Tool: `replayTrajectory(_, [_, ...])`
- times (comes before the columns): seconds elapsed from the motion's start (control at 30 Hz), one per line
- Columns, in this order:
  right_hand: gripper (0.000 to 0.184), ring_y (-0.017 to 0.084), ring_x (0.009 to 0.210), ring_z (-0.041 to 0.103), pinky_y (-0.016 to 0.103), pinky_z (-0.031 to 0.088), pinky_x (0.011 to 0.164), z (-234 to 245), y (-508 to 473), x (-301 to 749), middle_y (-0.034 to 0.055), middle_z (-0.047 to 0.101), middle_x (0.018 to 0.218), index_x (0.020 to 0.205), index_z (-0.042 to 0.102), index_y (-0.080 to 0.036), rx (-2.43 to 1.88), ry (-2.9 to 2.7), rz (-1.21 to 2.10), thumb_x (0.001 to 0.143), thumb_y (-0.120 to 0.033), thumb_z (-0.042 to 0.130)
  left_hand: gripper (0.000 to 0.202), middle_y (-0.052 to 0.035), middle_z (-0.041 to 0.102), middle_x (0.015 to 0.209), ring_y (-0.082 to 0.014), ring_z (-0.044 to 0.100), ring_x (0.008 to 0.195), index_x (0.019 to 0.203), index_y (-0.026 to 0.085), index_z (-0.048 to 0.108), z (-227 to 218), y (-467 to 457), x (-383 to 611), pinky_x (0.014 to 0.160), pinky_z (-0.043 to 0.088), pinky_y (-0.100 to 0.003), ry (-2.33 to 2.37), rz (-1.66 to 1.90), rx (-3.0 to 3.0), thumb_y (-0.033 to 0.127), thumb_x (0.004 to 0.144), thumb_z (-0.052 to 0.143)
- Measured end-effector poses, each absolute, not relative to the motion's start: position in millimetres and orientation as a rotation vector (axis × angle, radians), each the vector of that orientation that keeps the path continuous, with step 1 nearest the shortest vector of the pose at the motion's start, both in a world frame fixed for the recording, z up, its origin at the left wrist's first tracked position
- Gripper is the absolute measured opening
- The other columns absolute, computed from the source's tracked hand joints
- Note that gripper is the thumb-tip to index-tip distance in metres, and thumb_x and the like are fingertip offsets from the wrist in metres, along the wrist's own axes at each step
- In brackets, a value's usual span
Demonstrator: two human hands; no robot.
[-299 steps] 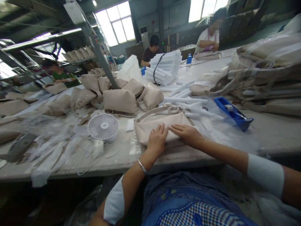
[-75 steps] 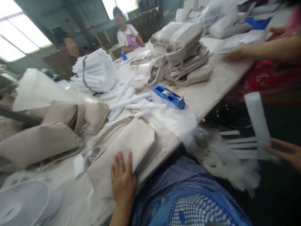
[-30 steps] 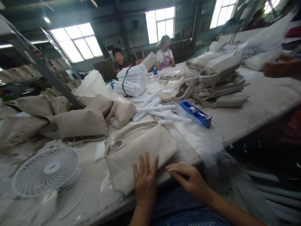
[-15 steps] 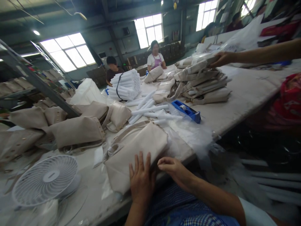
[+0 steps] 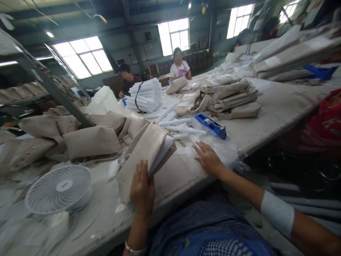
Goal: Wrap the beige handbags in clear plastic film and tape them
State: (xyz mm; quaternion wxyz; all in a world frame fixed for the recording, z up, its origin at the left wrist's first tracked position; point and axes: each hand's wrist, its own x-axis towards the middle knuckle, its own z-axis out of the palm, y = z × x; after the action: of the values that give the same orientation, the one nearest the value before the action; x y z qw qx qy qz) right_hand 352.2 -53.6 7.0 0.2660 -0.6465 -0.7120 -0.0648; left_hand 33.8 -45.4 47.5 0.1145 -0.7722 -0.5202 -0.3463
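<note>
A beige handbag sits tilted on the table before me. White stuffing shows at its right-hand opening. My left hand lies against the bag's near face, its fingers stretched out and side by side. Over to the right, my right hand has its fingers spread at the edge of a heap of clear plastic bags. Whether its fingertips press on the plastic I cannot tell. Just beyond that hand is a blue tape dispenser.
A white fan stands at left, near more beige bags. White rolls lie loose, with a strapped bundle behind them. Bags are piled beyond the dispenser. Two people are across the table.
The handbag has tipped up and turned, showing its stuffed opening. My right hand has left the bag's side and reached right and forward. The co-worker's arm has left the pile; wrapped bags appear at upper right.
</note>
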Motion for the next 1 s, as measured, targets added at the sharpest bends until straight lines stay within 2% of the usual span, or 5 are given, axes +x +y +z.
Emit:
replayTrajectory(0.17, [0.028,0.028,0.110,0.065,0.048,0.030,0.113,25.9,-31.9,357.7,0.0113,0.075,0.108,0.102,0.074,-0.017,-1.948,-2.149,-0.218,0.091,-0.008,0.050,0.071,-0.0086,0.053,0.148,-0.0255,0.052,0.134,0.155,0.027,0.030,61.5,-35.4,34.7,0.111,0.045,-0.039,-1.639,-1.126,-2.182,0.014,0.091,0.058])
replayTrajectory(0.3, [0.027,0.024,0.090,0.070,0.035,0.044,0.090,45.1,-40.2,338.6,0.0092,0.076,0.092,0.095,0.075,-0.021,-1.960,-2.003,-0.206,0.097,-0.025,0.049,0.071,-0.0094,0.055,0.145,-0.0267,0.056,0.130,0.153,0.026,0.034,68.9,-31.3,33.8,0.107,0.048,-0.039,-1.720,-1.181,-2.127,0.015,0.089,0.062])
replayTrajectory(0.5, [0.037,0.017,0.061,0.066,0.024,0.043,0.056,64.0,-33.7,349.0,0.0033,0.070,0.061,0.070,0.070,-0.019,-1.908,-1.591,0.657,0.093,-0.043,0.056,0.069,-0.0090,0.057,0.143,-0.0255,0.056,0.130,0.152,0.025,0.036,70.9,-32.6,36.9,0.108,0.047,-0.037,-1.683,-1.159,-2.151,0.014,0.089,0.061])
replayTrajectory(0.7, [0.027,0.013,0.060,0.067,0.017,0.043,0.047,68.9,-14.3,352.2,0.0031,0.069,0.067,0.089,0.068,-0.014,-1.677,-1.206,1.207,0.089,-0.041,0.062,0.068,-0.0083,0.055,0.146,-0.0250,0.055,0.131,0.152,0.026,0.036,70.4,-28.1,35.1,0.110,0.046,-0.037,-1.662,-1.201,-2.149,0.013,0.090,0.061])
replayTrajectory(1.0, [0.055,0.013,0.039,0.051,0.024,0.032,0.035,144.1,-35.1,261.6,0.0021,0.059,0.053,0.106,0.074,-0.018,-1.029,-1.855,1.696,0.083,-0.066,0.064,0.061,-0.0077,0.050,0.150,-0.0260,0.046,0.139,0.150,0.024,0.038,60.2,-25.6,38.0,0.112,0.046,-0.044,-1.615,-1.048,-2.274,0.012,0.092,0.053])
